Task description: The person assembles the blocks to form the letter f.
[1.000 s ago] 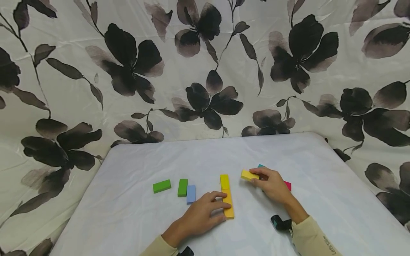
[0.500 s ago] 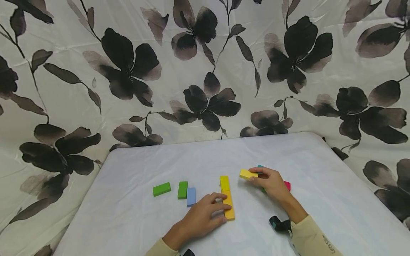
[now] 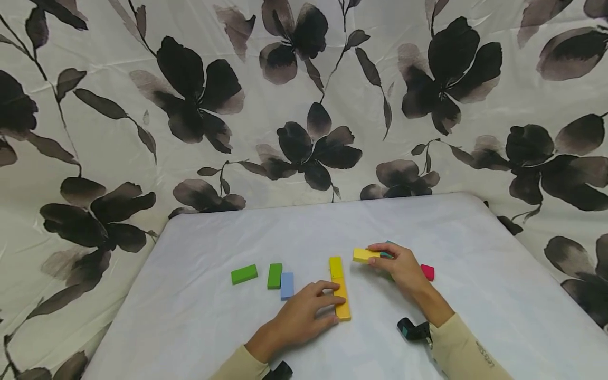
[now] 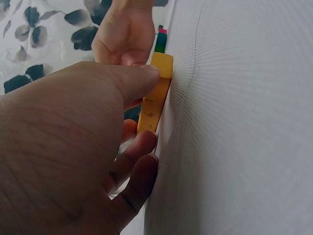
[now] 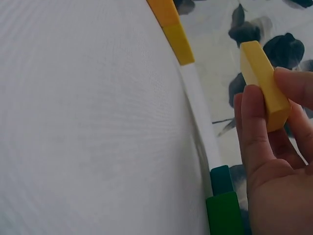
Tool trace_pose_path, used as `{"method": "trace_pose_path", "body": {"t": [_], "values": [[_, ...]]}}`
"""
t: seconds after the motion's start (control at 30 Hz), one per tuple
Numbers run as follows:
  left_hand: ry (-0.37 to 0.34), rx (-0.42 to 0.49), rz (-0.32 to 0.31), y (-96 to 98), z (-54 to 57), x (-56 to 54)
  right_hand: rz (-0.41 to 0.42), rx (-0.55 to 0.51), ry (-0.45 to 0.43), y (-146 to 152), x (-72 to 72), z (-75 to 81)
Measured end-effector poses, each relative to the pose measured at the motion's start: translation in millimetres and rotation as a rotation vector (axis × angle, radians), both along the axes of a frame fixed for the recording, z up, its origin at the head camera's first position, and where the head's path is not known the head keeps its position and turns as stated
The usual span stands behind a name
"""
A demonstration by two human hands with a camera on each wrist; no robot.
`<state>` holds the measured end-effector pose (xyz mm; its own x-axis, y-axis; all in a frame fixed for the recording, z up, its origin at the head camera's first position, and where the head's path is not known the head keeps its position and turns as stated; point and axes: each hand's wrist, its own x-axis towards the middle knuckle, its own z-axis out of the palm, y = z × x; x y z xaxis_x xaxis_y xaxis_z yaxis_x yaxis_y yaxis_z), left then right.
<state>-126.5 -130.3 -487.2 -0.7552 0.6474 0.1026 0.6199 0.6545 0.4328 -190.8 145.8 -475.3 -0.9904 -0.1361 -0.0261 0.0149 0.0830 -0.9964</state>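
Just now, the yellow block [image 3: 364, 256] has edged a little closer to the row, though a gap remains between them; it is lifted off the white surface [image 3: 190, 295], gripped between the thumb and fingers of the right hand [image 3: 404, 270]. The row, a yellow piece [image 3: 335, 267] at the end nearer the far edge and an orange part [image 3: 344, 310] behind it, lies around the middle of the surface and looks unchanged, as does the left hand [image 3: 306, 311], whose loosely bent fingers touch it from the left side. That steadiness suggests one hand is minding the row while the other brings the block over; the placing seems not yet done. Toward the left edge lie two green blocks [image 3: 244, 274] [image 3: 274, 276], with a light blue block [image 3: 287, 286] close against the nearer one. Toward the right edge, a red block [image 3: 427, 272] shows past the right hand, and the right wrist view has a teal block [image 5: 222, 179] beside a dark green block [image 5: 225, 213]. Floral cloth [image 3: 361, 16] hangs beyond the far edge.
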Motion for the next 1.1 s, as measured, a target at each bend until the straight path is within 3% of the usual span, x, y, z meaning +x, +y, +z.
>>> {"method": "trace_pose_path", "body": {"t": [0.27,0.53,0.83,1.1], "values": [[-0.003,-0.004,0.001,-0.4,0.0,-0.3,0.043,-0.015,0.009,-4.3,-3.7,-0.4],[0.010,0.006,-0.005,0.0,-1.1,-0.6,0.040,0.101,0.033,-9.1,-8.0,-2.0],[0.002,0.025,-0.009,1.3,1.0,-1.6,0.029,0.165,-0.005,-16.7,-15.1,2.4],[-0.013,0.010,0.005,2.0,0.8,-1.3,0.045,0.258,0.053,-26.2,-17.6,3.1]]}}
